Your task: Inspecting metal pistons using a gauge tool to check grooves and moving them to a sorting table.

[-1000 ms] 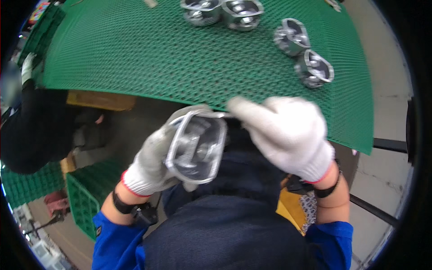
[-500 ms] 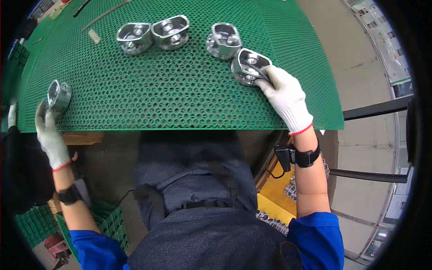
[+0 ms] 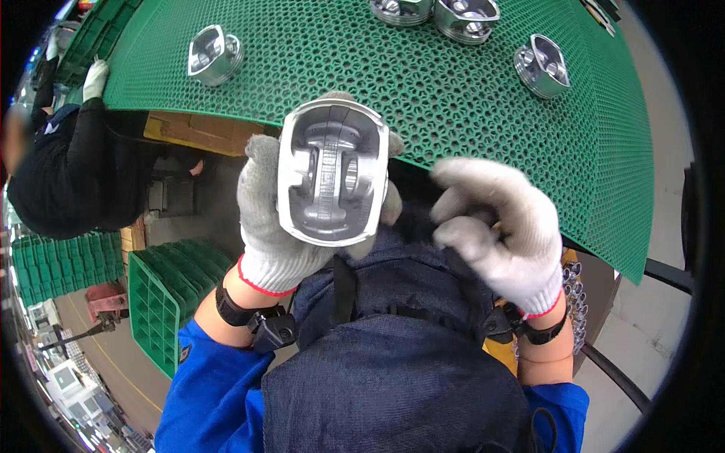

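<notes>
A silver engine piston (image 3: pixel 332 174) is held up in my left hand (image 3: pixel 268 219). Its hollow underside faces me, showing the inner ribs and the pin bores. Grey-stained glove fingers wrap around its sides and far edge. To the right of it, apart from the piston, is my right hand (image 3: pixel 506 226) in a white knitted glove. Its fingers are half curled, with thumb and forefinger apart and nothing visible between them; motion smears them a little.
On the green perforated mat (image 3: pixel 325 68) stand a lone piston (image 3: pixel 215 57), a touching pair with one piston (image 3: pixel 468 19) at its right, and another piston (image 3: pixel 542 66). Green crates (image 3: pixel 170 294) stand lower left. A co-worker's gloved hand (image 3: pixel 96 79) rests at the far left.
My left hand has come in from the far left and now holds a piston before me. My right hand has drawn back from the piston on the mat. The view has swung left.
</notes>
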A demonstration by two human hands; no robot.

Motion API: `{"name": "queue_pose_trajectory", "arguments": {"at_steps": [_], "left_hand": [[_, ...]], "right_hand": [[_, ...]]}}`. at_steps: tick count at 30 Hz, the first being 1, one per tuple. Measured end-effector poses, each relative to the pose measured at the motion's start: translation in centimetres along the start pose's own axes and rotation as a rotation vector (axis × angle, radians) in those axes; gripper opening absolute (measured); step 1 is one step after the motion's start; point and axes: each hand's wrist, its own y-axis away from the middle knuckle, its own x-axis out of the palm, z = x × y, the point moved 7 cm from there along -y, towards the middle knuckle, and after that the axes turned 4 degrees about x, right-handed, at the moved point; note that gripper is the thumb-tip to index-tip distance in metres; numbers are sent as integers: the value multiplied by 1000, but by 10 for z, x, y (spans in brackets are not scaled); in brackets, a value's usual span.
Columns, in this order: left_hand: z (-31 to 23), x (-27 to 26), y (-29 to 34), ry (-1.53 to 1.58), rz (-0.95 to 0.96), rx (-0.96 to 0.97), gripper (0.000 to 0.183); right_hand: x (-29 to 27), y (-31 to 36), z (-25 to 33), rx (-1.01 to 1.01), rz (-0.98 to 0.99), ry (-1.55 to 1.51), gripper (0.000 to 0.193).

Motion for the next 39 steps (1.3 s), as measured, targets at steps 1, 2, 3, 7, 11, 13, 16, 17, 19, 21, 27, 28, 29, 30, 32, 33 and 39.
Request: {"name": "queue_pose_trajectory", "arguments": {"at_steps": [1, 2, 3, 7, 11, 13, 16, 17, 19, 21, 27, 28, 29, 30, 32, 33, 39], "left_hand": [[2, 4, 1, 97, 15, -67, 79], [2, -3, 7, 2, -269, 27, 78], [3, -4, 7, 9, -270, 22, 78], [6, 1, 9, 57, -220, 16, 77], [5, -10, 9, 184, -61, -16, 84], [3, -9, 9, -24, 14, -13, 85], [-9, -15, 11, -469, -238, 96, 85], [-8, -11, 12, -467, -234, 89, 85], [-8, 1, 13, -645, -140, 105, 79], [-6, 3, 13, -823, -190, 98, 71], [22, -6, 19, -439, -126, -254, 67], [25, 0, 18, -286, -44, -298, 66], [26, 7, 18, -133, 37, -339, 65], [22, 9, 16, -83, 52, -290, 67], [2, 18, 14, -618, -61, -80, 71], [3, 17, 10, -625, -69, -69, 71], [-4, -11, 8, 169, -254, -112, 85]], "right_hand": [[-7, 2, -3, 37, -67, 174, 46], [-7, 3, -8, 47, -103, 244, 37], [-3, 5, -14, 54, -102, 247, 37], [6, 4, -14, 0, -107, 235, 30], [17, 9, -18, 6, -65, 318, 27], [19, 14, -18, 39, 75, 362, 27], [-4, 16, -12, -85, -60, 325, 29], [-13, 15, -7, -134, -130, 336, 31], [-24, 6, 6, -108, -99, 564, 32], [-21, -2, 23, -135, -16, 885, 36], [-16, -4, 39, -284, -46, 1019, 40], [-15, -5, 34, -244, 16, 933, 39], [-13, -5, 30, -251, 19, 930, 39], [-16, -3, 26, -226, -47, 743, 37], [-27, 4, 19, -152, -99, 512, 36], [-30, 6, 17, -141, -118, 475, 38], [-26, 23, -5, -1, -73, 293, 31]]}}
